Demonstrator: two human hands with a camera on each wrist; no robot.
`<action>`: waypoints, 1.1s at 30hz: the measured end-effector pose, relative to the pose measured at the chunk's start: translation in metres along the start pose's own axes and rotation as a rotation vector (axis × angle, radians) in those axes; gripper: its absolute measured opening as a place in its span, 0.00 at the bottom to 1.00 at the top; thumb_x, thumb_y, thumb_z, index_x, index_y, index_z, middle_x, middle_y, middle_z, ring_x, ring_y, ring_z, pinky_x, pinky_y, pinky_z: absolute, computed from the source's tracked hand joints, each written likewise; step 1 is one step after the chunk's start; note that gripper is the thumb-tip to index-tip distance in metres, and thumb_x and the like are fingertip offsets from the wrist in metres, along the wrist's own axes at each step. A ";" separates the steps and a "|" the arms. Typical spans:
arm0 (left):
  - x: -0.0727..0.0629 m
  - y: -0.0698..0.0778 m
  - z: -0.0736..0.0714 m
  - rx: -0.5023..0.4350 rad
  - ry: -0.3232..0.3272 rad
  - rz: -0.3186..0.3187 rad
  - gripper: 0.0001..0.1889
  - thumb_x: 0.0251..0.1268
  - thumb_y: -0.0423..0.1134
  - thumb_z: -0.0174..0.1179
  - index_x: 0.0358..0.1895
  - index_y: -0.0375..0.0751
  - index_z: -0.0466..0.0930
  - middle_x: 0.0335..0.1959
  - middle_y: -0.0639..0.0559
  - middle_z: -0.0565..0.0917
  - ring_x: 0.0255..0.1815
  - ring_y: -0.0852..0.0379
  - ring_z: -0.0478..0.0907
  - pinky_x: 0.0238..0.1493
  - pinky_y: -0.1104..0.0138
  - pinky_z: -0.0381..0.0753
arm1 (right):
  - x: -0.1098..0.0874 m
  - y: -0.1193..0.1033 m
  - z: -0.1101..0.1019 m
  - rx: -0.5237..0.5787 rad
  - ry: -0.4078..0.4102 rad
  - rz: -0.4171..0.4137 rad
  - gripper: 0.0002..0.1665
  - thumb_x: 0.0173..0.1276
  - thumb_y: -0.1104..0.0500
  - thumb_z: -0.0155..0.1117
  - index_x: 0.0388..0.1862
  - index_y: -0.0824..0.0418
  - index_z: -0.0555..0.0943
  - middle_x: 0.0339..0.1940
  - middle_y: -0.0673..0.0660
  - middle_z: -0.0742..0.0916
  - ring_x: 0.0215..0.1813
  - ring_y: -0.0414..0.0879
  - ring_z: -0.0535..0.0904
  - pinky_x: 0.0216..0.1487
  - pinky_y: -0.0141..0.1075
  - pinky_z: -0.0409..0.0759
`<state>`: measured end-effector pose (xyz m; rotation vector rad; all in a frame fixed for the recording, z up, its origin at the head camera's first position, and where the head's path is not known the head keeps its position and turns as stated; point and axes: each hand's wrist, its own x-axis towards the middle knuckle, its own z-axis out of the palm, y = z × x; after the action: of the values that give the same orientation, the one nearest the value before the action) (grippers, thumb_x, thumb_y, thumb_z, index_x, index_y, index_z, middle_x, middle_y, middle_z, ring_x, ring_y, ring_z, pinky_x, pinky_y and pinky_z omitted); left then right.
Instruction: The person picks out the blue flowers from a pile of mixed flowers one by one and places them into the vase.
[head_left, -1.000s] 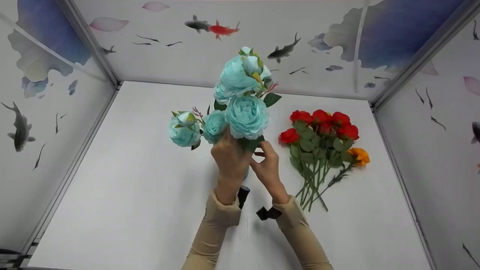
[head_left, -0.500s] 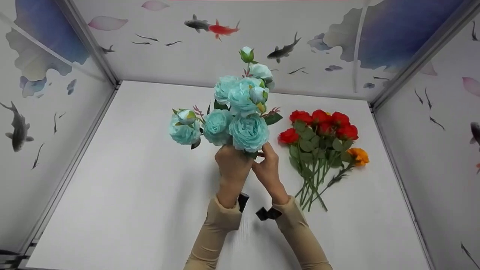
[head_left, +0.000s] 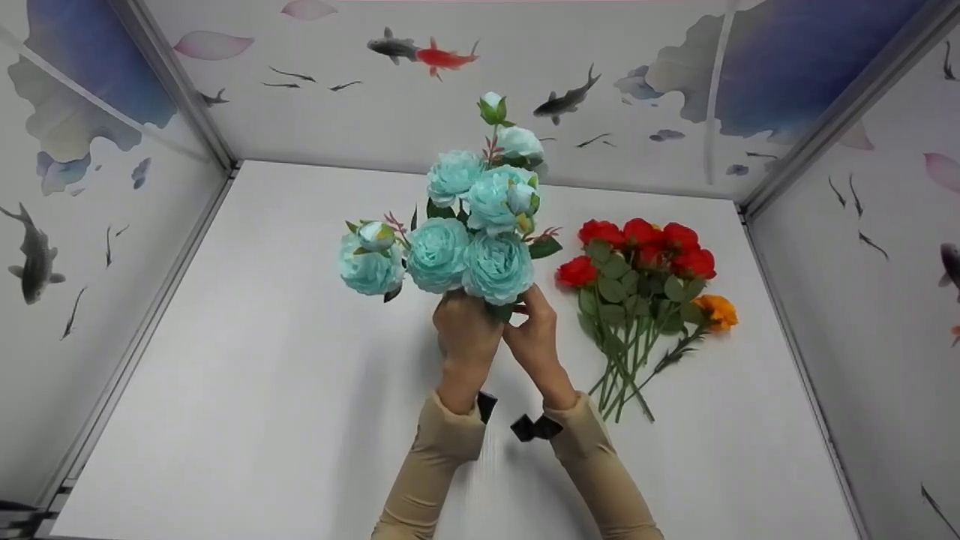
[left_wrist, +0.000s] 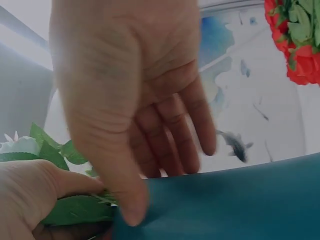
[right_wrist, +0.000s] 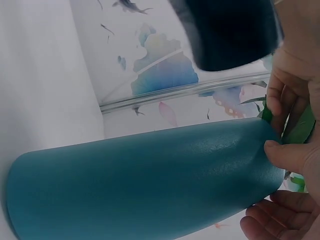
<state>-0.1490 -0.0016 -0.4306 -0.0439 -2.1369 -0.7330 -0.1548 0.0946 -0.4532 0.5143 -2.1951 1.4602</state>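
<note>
My left hand (head_left: 466,330) grips the stems of a bunch of turquoise artificial peonies (head_left: 437,255) whose blooms fan out above it. In the left wrist view green leaves (left_wrist: 80,210) stick out beside its thumb, at the mouth of a tall teal vase (left_wrist: 225,205). On the right of that mouth, my right hand (head_left: 534,334) holds the vase, its thumb (right_wrist: 290,156) on the near side and its fingers on the right side in the right wrist view. From the head view, blooms and hands hide the vase. The stem ends cannot be seen.
A bundle of red roses (head_left: 641,247) lies to the right on the white table (head_left: 225,375), stems toward me. An orange flower (head_left: 718,312) lies beside them. Printed walls (head_left: 337,120) enclose the table at the back and sides. Black wrist devices (head_left: 536,427) sit on both cuffs.
My left hand and the upper peonies have come down and slightly toward me. The blooms now face more upright, with a bud standing on top. The right hand has hardly moved.
</note>
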 end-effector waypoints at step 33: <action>-0.028 -0.011 0.003 -0.213 0.195 0.116 0.15 0.42 0.24 0.64 0.39 0.25 0.79 0.34 0.38 0.83 0.37 0.43 0.81 0.39 0.56 0.80 | 0.000 -0.023 -0.008 -0.004 0.027 -0.031 0.27 0.47 0.81 0.65 0.50 0.78 0.73 0.45 0.70 0.81 0.45 0.62 0.80 0.35 0.48 0.82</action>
<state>-0.1365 -0.0029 -0.4584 -0.2006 -1.8493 -0.8576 -0.1412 0.0939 -0.4335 0.5212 -2.1594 1.4380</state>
